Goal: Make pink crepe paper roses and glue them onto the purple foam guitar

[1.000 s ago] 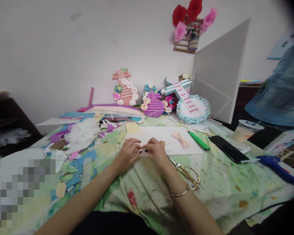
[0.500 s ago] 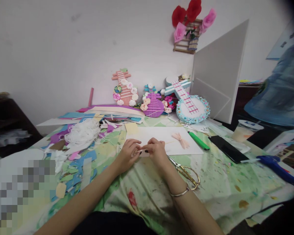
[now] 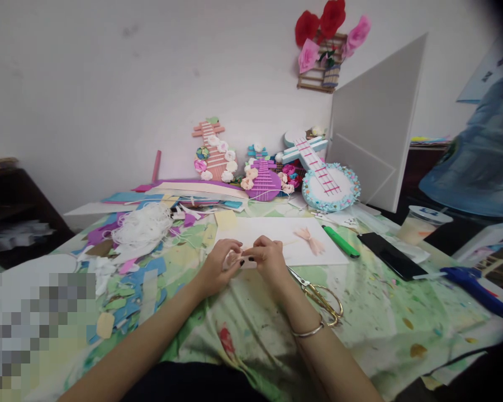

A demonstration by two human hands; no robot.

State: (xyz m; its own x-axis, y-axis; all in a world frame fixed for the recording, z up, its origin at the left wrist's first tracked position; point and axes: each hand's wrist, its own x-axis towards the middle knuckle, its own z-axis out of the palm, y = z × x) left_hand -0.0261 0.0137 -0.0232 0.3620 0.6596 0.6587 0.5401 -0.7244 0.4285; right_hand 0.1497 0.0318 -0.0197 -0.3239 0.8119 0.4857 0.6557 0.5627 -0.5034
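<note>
My left hand point(image 3: 221, 263) and my right hand point(image 3: 269, 258) meet over the near edge of a white sheet point(image 3: 260, 228). Between their pinched fingertips is a small pale pink strip point(image 3: 235, 257), thin like paper; most of it is hidden by the fingers. A pale pink bow-shaped piece point(image 3: 309, 240), gathered at its middle, lies on the sheet to the right. Gold-handled scissors point(image 3: 323, 304) rest beside my right wrist, blades toward the sheet. A green utility knife point(image 3: 340, 241) lies along the sheet's right edge.
White string point(image 3: 141, 228) is heaped at left, near blue and green scraps point(image 3: 128, 296). Decorated lute-shaped crafts point(image 3: 265, 178) lean on the wall. At right are a black phone point(image 3: 389, 255), a drink cup point(image 3: 421, 223) and a blue glue gun point(image 3: 478, 287).
My fingers have shifted slightly on the pale pink strip, with the left fingertips a little more closed around it. The surrounding objects stay in place.
</note>
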